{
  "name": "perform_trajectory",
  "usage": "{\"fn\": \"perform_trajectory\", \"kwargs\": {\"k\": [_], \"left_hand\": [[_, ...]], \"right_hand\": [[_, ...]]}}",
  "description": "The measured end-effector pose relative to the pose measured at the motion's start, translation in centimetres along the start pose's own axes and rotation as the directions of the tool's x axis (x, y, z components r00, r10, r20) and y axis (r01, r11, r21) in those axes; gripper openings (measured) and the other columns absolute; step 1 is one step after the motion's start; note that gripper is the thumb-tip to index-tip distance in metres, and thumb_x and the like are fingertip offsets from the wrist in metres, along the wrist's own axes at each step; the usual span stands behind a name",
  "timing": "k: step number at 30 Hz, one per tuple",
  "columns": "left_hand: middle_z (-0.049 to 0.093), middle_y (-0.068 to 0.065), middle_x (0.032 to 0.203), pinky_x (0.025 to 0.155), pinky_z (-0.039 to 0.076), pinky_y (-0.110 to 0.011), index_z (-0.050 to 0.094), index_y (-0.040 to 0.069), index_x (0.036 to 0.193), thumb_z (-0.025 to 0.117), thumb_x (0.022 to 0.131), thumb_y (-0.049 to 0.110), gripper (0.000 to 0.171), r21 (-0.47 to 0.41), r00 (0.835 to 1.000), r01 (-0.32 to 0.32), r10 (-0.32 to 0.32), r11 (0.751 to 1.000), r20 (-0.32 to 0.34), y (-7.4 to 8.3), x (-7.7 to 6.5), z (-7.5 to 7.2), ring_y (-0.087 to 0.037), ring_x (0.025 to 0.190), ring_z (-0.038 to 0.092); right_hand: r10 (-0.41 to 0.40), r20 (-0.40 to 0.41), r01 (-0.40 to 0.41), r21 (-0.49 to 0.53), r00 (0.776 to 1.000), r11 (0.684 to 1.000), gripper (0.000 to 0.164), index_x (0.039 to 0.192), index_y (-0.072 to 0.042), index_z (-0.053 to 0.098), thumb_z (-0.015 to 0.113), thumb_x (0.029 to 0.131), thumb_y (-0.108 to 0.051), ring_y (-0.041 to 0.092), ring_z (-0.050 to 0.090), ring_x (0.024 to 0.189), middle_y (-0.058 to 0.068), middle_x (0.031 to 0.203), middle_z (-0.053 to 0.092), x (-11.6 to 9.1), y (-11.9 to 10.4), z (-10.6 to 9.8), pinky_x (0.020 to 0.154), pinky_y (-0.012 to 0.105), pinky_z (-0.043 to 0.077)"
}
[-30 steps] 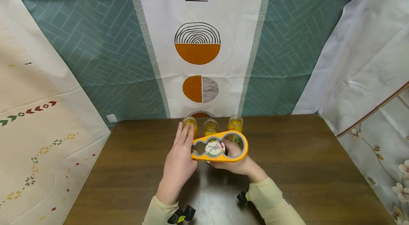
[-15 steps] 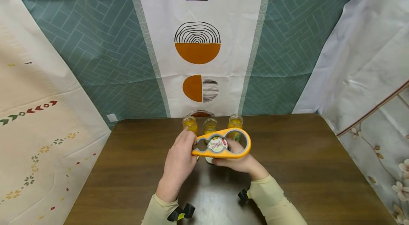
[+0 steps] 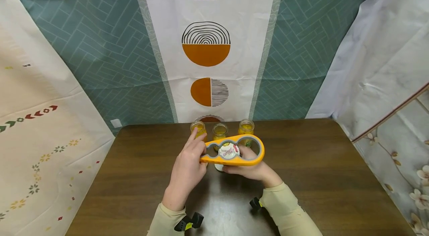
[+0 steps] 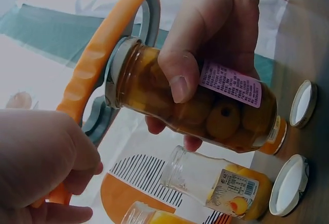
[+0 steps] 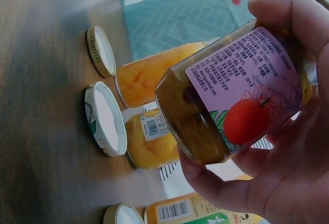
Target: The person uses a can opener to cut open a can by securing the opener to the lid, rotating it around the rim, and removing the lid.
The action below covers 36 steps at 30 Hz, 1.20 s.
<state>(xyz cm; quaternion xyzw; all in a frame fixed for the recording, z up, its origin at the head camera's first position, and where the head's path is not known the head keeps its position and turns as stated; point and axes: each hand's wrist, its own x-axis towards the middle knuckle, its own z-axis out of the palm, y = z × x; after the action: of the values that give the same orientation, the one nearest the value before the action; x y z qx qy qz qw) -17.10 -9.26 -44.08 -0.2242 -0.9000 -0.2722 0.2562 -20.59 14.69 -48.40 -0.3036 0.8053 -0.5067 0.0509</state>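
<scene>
An orange jar opener with grey-lined round openings is fitted around the lid of a glass jar. My left hand grips the opener's handle end, with a finger or two stretched forward. The jar holds round brown fruit in liquid and carries a purple label with a red fruit. My right hand holds the jar's body, thumb on one side and fingers beneath. In the left wrist view the jar looks tilted, its lid inside the opener's grey teeth.
Three lidless jars of yellow fruit, a left one, a middle one and a right one, stand at the table's back edge. Loose lids lie before them. A patterned cloth hangs behind the brown table.
My left fingers, straight and raised a second ago, have curled onto the opener's handle, and then a finger stretched forward again. Opener and jar have shifted slightly up and right.
</scene>
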Motion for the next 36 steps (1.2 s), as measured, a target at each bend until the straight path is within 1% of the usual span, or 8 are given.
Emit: {"fn": "perform_trajectory", "kwargs": {"k": [5,10,12,15,19,24,30,36], "left_hand": [[0.059,-0.020,0.152,0.078,0.064,-0.044,0.080,0.004,0.086,0.080,0.078,-0.019,0.024,0.059,0.997,-0.038,0.034,0.998,0.071,-0.1,-0.1,-0.2,-0.045,0.150,0.043],[0.052,-0.021,0.159,0.063,0.061,-0.035,0.083,0.006,0.085,0.075,0.077,-0.024,0.031,0.066,0.990,-0.045,0.035,0.997,0.139,-0.2,-0.7,-0.5,-0.046,0.154,0.037],[0.050,-0.020,0.160,0.067,0.062,-0.033,0.082,0.006,0.083,0.074,0.077,-0.025,0.033,0.053,0.984,-0.040,0.030,0.998,0.175,-0.2,-0.9,-0.5,-0.045,0.156,0.033],[0.048,-0.018,0.162,0.094,0.060,-0.044,0.081,0.005,0.080,0.073,0.076,-0.026,0.032,0.033,0.976,-0.030,0.022,0.999,0.216,-0.2,-1.0,-0.4,-0.043,0.158,0.028],[0.044,-0.015,0.165,0.114,0.039,-0.063,0.080,0.004,0.077,0.076,0.076,-0.024,0.029,0.015,0.971,-0.029,0.025,0.999,0.237,-0.3,-1.1,-0.1,-0.040,0.161,0.022],[0.040,-0.015,0.168,0.117,0.032,-0.067,0.079,0.005,0.073,0.077,0.073,-0.023,0.028,0.024,0.964,-0.057,0.049,0.998,0.260,-0.4,-1.0,0.3,-0.043,0.161,0.018],[0.044,-0.018,0.165,0.116,0.033,-0.068,0.081,0.003,0.077,0.079,0.070,-0.020,0.024,0.067,0.955,-0.037,0.015,0.997,0.297,-0.2,-0.8,0.5,-0.045,0.161,0.019],[0.053,-0.020,0.153,0.113,0.040,-0.069,0.081,0.004,0.095,0.075,0.078,-0.017,0.027,0.151,0.944,-0.056,0.003,0.987,0.330,0.0,-0.5,0.6,-0.046,0.152,0.038]], "right_hand": [[-0.016,0.002,0.016,0.021,1.000,1.000,0.062,0.144,-0.008,0.063,0.089,0.088,-0.017,0.016,0.068,0.118,-0.001,0.131,0.072,0.0,0.0,-0.1,0.101,0.037,0.054],[0.015,0.020,-0.014,-0.027,1.000,1.000,0.059,0.139,-0.011,0.066,0.090,0.088,-0.028,0.014,0.067,0.114,-0.004,0.126,0.072,-0.5,-0.1,0.2,0.101,0.037,0.053],[0.013,0.022,-0.012,-0.042,1.000,0.999,0.059,0.138,-0.010,0.067,0.090,0.088,-0.030,0.014,0.067,0.114,-0.004,0.125,0.072,-0.6,-0.1,0.3,0.102,0.038,0.053],[0.000,0.012,0.000,-0.053,1.000,0.999,0.057,0.136,-0.010,0.068,0.090,0.088,-0.030,0.014,0.068,0.113,-0.004,0.123,0.074,-0.8,0.0,0.4,0.101,0.037,0.053],[-0.024,0.000,0.024,-0.051,1.000,0.998,0.057,0.136,-0.009,0.067,0.090,0.087,-0.026,0.013,0.068,0.112,-0.003,0.123,0.074,-0.9,0.1,0.4,0.101,0.036,0.053],[-0.046,-0.002,0.046,-0.018,0.999,0.999,0.058,0.138,-0.009,0.066,0.091,0.086,-0.019,0.015,0.067,0.114,-0.002,0.125,0.073,-0.7,0.1,0.1,0.102,0.037,0.052],[-0.068,-0.006,0.068,-0.051,0.998,0.996,0.058,0.135,-0.007,0.067,0.093,0.083,-0.014,0.015,0.067,0.113,-0.001,0.123,0.073,-0.3,0.0,-0.2,0.100,0.036,0.054],[-0.030,0.005,0.030,-0.007,1.000,1.000,0.060,0.138,-0.009,0.067,0.092,0.085,-0.018,0.016,0.066,0.117,-0.002,0.127,0.073,-0.3,-0.1,-0.3,0.104,0.037,0.051]]}}
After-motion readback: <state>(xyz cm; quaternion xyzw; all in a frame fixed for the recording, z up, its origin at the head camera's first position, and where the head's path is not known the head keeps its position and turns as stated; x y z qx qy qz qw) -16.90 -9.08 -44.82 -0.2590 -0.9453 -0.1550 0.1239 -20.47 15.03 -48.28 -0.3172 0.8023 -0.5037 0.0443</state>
